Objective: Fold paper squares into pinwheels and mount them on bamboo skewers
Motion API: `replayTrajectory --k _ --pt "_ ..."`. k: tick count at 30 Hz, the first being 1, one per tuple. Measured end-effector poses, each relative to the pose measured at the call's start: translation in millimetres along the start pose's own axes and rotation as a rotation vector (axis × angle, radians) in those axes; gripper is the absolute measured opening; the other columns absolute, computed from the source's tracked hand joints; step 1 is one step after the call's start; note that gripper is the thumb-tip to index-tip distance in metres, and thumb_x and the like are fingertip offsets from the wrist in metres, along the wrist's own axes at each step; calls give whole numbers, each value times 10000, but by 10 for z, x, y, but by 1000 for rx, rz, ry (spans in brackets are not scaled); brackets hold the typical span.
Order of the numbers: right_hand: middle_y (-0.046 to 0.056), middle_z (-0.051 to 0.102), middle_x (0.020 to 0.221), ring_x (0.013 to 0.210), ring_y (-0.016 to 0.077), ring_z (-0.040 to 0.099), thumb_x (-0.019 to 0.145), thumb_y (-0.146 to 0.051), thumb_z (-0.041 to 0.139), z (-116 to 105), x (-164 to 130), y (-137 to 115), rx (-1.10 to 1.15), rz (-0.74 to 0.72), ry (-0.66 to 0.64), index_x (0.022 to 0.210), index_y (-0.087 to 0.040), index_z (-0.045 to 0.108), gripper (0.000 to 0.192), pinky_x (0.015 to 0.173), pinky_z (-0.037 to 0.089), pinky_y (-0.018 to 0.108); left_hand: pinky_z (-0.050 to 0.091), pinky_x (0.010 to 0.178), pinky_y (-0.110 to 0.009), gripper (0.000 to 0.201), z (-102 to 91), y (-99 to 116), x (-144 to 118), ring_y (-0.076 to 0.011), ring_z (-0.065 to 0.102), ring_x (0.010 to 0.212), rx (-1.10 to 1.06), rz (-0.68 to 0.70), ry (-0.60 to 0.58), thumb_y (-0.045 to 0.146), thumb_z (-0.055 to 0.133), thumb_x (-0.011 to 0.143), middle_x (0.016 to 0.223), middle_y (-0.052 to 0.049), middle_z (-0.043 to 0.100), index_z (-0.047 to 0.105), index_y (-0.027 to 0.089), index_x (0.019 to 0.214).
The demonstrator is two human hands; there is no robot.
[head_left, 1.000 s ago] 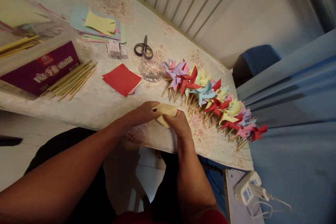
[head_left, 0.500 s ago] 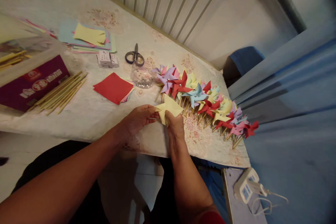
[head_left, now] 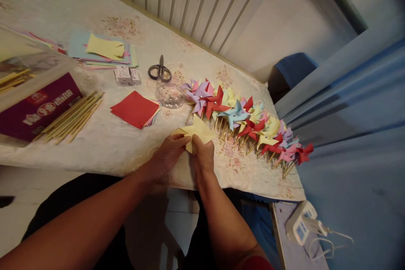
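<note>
Pinching yellow paper (head_left: 201,130): gripped from two sides above the near edge of the desk (head_left: 95,152); its corners stick out in points and nothing fastened to it shows; it looks only partly made up.
Left hand (head_left: 169,152): closed on the paper's left side, thumb against fingers.
Right hand (head_left: 205,155): closed on the paper's near side, thumb pressed on top; the fingers beneath are mostly hidden.
Pinwheels (head_left: 251,128): a crowded, slanting row on sticks to the right, in red, yellow, blue, pink and purple; these appear finished.
Unused supplies: a stack of red-topped paper squares (head_left: 135,109) to the left of the dish; small shiny pieces (head_left: 173,101) in a clear dish (head_left: 163,90); a bundle of loose sticks (head_left: 72,116) beside a purple-fronted box (head_left: 39,103); plenty seems left.
Farther back: closed scissors (head_left: 161,68); two small boxes (head_left: 122,75); a pile of coloured sheets (head_left: 77,46).
</note>
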State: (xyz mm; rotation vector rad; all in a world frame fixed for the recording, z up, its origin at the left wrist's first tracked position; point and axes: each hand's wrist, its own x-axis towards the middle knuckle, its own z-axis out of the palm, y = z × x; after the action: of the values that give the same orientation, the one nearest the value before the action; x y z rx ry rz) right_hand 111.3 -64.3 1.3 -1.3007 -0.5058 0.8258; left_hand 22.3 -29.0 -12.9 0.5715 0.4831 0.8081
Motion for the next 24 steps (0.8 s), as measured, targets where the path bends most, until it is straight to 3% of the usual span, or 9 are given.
replayTrajectory --k 14,19,22,24 --pt "25 754 872 861 181 707 753 -272 683 36 -44 90 -12 -9 -41 978 -154 693 254 851 570 308 513 717 -304 163 50 40 23 -248 680 915 118 19 76 342 716 698 774 -35 722 676 196 760" --pt "-29 662 750 678 128 612 786 -374 695 -58 -44 53 -87 22 -33 876 -176 637 225 664 509 247 509 711 -303 183 -38 89 91 -240 683 883 82 29 93 334 711 696 771 -50 722 682 176 784" --pt "-67 562 658 599 98 517 809 -378 671 -118 -42 18 -192 -70 13 829 -184 607 205 602 440 217 514 709 -306 156 -101 155 128 -244 685 884 77 37 124 328 711 701 753 -45 714 668 189 757" --pt "-59 571 694 638 108 542 803 -352 673 -143 -42 21 -232 -174 63 885 -184 619 195 645 455 228 515 705 -305 132 -136 210 132 -244 685 882 76 41 139 312 713 698 737 -35 706 654 199 735"
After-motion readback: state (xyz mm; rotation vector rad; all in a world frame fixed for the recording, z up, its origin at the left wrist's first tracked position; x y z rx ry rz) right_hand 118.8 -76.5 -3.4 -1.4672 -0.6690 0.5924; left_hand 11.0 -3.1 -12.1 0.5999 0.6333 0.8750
